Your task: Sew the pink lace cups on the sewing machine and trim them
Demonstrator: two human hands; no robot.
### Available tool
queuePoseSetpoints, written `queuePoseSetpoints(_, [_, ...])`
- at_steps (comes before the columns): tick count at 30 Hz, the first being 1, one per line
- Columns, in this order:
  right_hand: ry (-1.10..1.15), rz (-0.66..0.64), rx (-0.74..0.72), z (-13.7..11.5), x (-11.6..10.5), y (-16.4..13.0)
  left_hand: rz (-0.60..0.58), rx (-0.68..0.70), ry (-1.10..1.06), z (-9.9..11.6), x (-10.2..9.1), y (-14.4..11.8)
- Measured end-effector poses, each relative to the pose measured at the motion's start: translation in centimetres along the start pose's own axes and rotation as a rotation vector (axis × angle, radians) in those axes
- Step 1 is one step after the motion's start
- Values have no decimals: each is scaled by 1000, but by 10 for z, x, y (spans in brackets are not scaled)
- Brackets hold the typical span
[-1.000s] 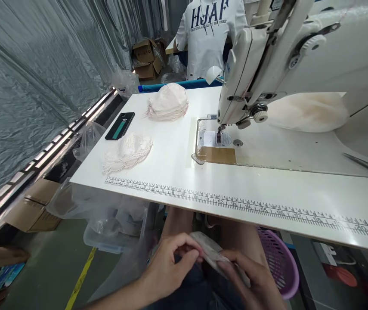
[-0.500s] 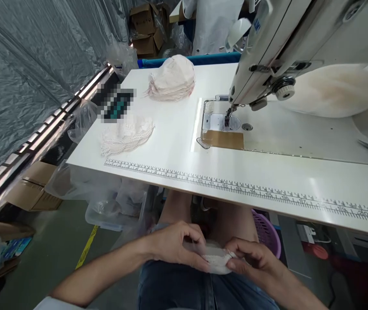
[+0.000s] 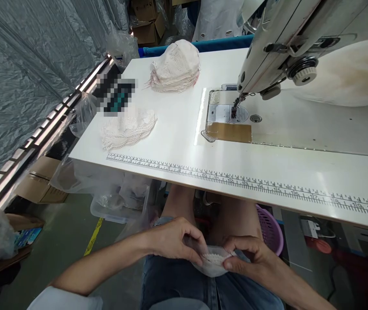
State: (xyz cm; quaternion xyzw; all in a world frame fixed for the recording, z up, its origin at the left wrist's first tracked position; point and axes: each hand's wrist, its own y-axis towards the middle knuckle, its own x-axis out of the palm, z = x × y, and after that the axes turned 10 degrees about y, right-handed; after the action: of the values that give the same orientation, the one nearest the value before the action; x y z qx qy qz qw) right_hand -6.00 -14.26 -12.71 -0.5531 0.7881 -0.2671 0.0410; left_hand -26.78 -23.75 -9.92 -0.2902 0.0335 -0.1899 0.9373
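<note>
Over my lap, a small white fabric piece with a lacy edge (image 3: 214, 261) is stretched between both hands. My left hand (image 3: 184, 243) pinches its left side between thumb and fingers. At its right end, my right hand (image 3: 243, 256) grips the edge with thumb and forefinger. The cloth sags below the fingers, and part of it is hidden by them. On the table, a stack of white lace-edged pieces (image 3: 130, 131) lies at the left. Behind it sits a taller pile of pale fabric pieces (image 3: 175, 66).
A sewing machine (image 3: 270, 56) stands on the white table (image 3: 177, 129), its needle and presser foot over the plate. A printed ruler (image 3: 235, 180) runs along the front edge. Below are a clear plastic bin (image 3: 115, 209) and a purple basket (image 3: 270, 230). Cardboard boxes (image 3: 41, 181) lie at left.
The view has shifted, so the table and machine sit higher and the machine farther right. Both hands still hold the fabric, and its lacy edge now shows more between the fingers.
</note>
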Motion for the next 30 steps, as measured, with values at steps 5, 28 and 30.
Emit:
queuePoseSetpoints(5, [33, -45, -7, 1, -2, -1, -36, 102, 98, -2, -3, 0])
queuePoseSetpoints(28, [-196, 2, -21, -15, 7, -2, 24, -8, 79, 5, 4, 2])
queuePoseSetpoints(30, [-195, -13, -28, -17, 7, -4, 48, -25, 52, 6, 6, 3])
